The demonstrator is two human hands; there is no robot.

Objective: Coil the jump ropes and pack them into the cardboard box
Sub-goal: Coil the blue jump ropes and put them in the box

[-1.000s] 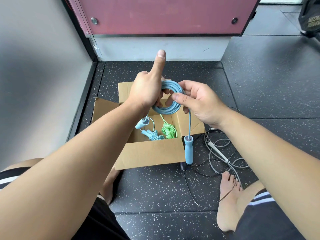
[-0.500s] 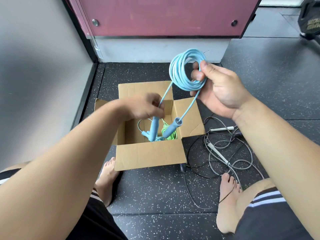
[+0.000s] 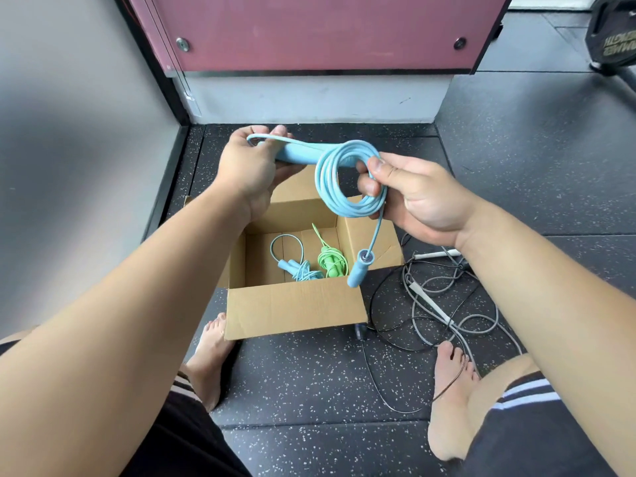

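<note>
Floor [image 3: 309, 373] is dark speckled rubber tile, with a grey wall [image 3: 69, 132] at left and a maroon panel [image 3: 309, 29] ahead. Gold letters on a black plate [image 3: 612, 32] at far right are not readable. Left hand [image 3: 247, 166] grips one handle [image 3: 296, 156] of the blue rope [image 3: 344, 180], and right hand [image 3: 413, 197] pinches its loops, above the open box [image 3: 296, 311]. Two coiled ropes [image 3: 316, 266] lie inside the box.

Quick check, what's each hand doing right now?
Left hand: closed around one blue handle.
Right hand: closed on the coiled blue jump rope.
</note>
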